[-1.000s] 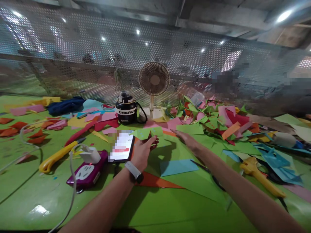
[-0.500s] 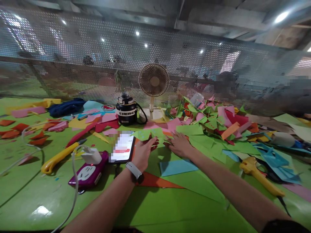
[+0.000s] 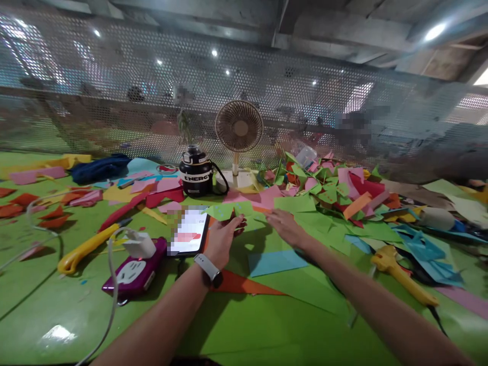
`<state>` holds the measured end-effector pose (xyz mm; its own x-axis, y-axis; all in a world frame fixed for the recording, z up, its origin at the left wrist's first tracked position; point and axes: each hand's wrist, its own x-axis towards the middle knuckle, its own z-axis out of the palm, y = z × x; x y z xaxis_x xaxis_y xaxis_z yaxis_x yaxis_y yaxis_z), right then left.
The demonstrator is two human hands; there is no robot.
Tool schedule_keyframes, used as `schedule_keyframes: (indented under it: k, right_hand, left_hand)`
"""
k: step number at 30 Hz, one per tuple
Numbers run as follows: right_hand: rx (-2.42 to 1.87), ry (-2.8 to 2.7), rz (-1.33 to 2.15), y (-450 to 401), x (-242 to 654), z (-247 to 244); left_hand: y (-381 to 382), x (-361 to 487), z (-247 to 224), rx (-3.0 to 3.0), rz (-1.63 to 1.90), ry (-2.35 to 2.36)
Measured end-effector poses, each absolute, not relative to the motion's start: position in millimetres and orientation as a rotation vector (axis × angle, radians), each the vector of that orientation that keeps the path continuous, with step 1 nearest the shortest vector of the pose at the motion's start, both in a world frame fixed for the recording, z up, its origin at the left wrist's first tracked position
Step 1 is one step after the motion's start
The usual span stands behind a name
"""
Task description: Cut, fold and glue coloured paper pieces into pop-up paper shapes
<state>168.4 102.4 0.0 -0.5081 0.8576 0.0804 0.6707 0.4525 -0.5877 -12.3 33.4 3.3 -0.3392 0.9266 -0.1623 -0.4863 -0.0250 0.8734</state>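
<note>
My left hand (image 3: 223, 235), with a grey-banded watch (image 3: 208, 268) on its wrist, rests right beside a lit phone (image 3: 189, 233). Its fingers are bent but parted, and some are in shadow. Just beyond them lies a green paper piece with blue marks (image 3: 217, 209); whether they touch it I cannot tell. My right hand (image 3: 285, 227) lies palm down with its fingers stretched over green paper (image 3: 324, 229), near an orange strip (image 3: 261, 209). Between my forearms are a blue paper rectangle (image 3: 278, 262) and an orange paper triangle (image 3: 247, 284).
A purple power strip (image 3: 143, 274) with a white charger and cable, and a yellow-handled tool (image 3: 86, 251), lie left. At the back stand a black bottle (image 3: 195, 178) and a fan (image 3: 239, 126). Right are a paper scrap heap (image 3: 324, 178) and a yellow glue gun (image 3: 404, 274).
My right hand's fingers have drawn closer together and the hand has shifted slightly. My left hand stays by the phone with its fingers a little changed. The whole view has moved slightly.
</note>
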Motion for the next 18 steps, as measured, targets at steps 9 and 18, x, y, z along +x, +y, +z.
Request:
schedule_keyframes:
  k: [9, 18]
  right_hand:
    - [-1.255, -2.834, 0.108, 65, 158, -6]
    - [-1.255, -2.765, 0.305, 68, 158, 0]
  left_hand:
    - [33, -11, 6, 0.574, 1.613, 1.109]
    - [35, -12, 0, 0.596, 1.615, 1.118]
